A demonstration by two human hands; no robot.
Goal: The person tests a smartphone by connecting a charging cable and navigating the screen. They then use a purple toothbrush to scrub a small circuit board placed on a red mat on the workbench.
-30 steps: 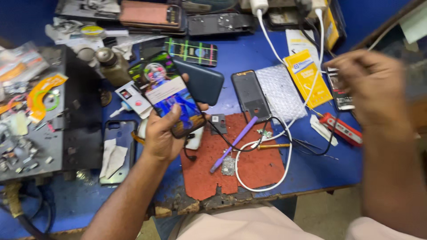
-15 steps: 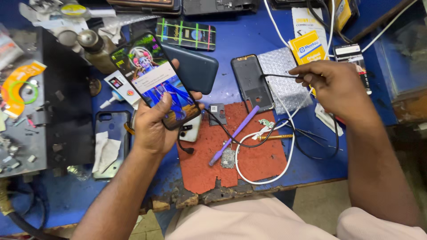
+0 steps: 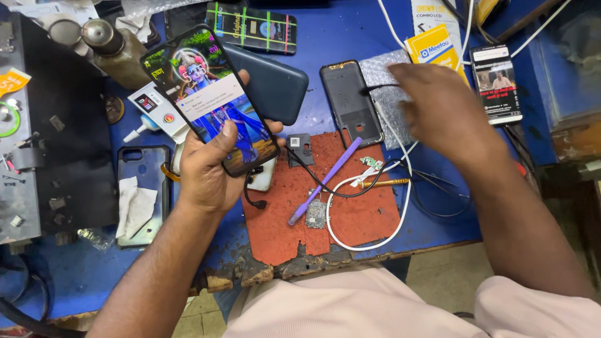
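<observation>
A lit smartphone sits tilted above the blue desk, gripped in the left hand, thumb on the screen. The right hand, blurred and loosely curled, holds a black cable over an open phone back shell, beside the red mat.

Both forearms are bare to the elbow, with nothing worn on the wrists or fingers of the left hand or right hand. Pale pink cloth covers the body below them.
</observation>
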